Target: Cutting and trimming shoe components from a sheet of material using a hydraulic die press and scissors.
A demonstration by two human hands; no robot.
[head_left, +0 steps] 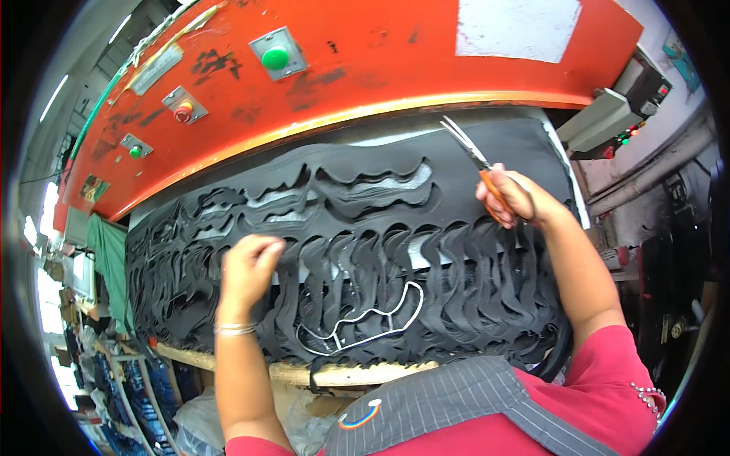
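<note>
My right hand [511, 196] grips a pair of scissors [479, 161] with orange handles. Their bright blades point up and away, slightly parted, above the uncut right part of a black sheet [525, 152]. Over the left-middle of the sheet hovers my left hand [249, 273], its fingers curled in; whatever they hold, if anything, is hidden. Rows of wavy cut-outs and loose black strips [456, 289] cover much of the sheet. A wavy metal cutting die [391, 325] lies on the strips near the front edge, between my hands.
Behind the sheet stands a large orange-red machine beam [365, 68] with green [275, 58] and red [183, 112] buttons. A control box [608, 121] sits at the right. A pale wooden edge [350, 374] runs along the front. Green cloth [110, 266] hangs at the left.
</note>
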